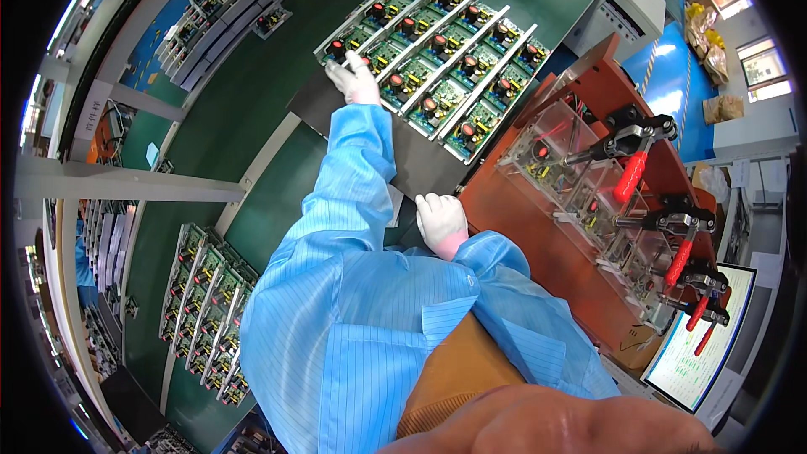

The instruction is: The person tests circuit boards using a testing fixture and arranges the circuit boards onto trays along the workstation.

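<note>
A block of green circuit boards with silver metal strips, black-and-red round parts and yellow parts lies on a dark mat over the green bench. My left hand, in a white glove, reaches to the near left corner of this block. Its fingers are apart and stretched out, the tips at the end of the leftmost board. Close to my body, my right hand, also gloved, rests at the mat's near edge beside the brown fixture. Its fingers are curled in, and whatever may be under them is hidden.
A reddish-brown test fixture with clear covers and red-handled toggle clamps stands on the right. Beyond it is a white instrument box; a monitor is lower right. More boards lie lower left, beneath a grey frame bar.
</note>
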